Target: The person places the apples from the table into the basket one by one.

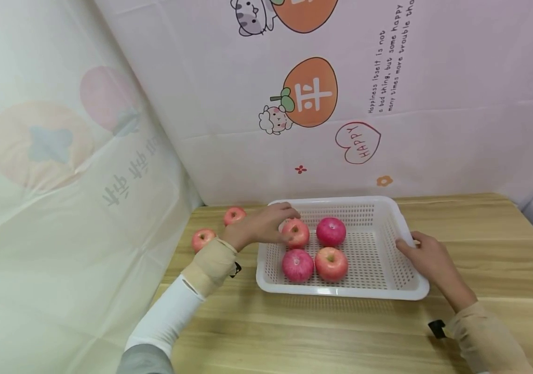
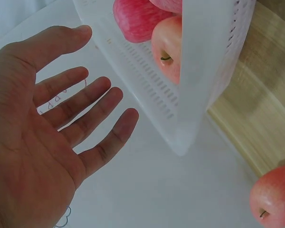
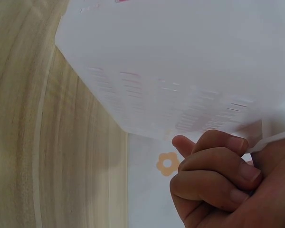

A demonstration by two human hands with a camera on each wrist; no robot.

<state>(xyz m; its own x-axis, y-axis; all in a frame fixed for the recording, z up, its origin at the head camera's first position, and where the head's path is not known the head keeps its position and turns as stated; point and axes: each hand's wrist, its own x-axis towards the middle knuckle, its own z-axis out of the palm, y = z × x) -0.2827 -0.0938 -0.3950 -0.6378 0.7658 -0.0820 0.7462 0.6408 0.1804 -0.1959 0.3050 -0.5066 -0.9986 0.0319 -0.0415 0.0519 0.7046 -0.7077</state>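
A white plastic basket (image 1: 341,293) with slotted walls stands on the wooden table. Several apples lie in its left half: a pale red apple (image 1: 296,235) at the back left, a deep pink apple (image 1: 331,231) beside it, another deep pink apple (image 1: 297,265) in front, and a red-yellow apple (image 1: 331,264) stem up. My left hand (image 1: 266,223) is over the basket's left rim by the back left apple; the left wrist view shows its fingers spread, holding nothing. At the right rim, my right hand (image 1: 430,259) grips the basket, thumb on top and fingers curled beneath.
Two more apples lie on the table left of the basket, one apple (image 1: 235,216) near the back and one apple (image 1: 203,240) nearer the left edge. A printed white cloth (image 1: 229,156) hangs behind the table, and another pale cloth (image 1: 121,259) hangs along its left side.
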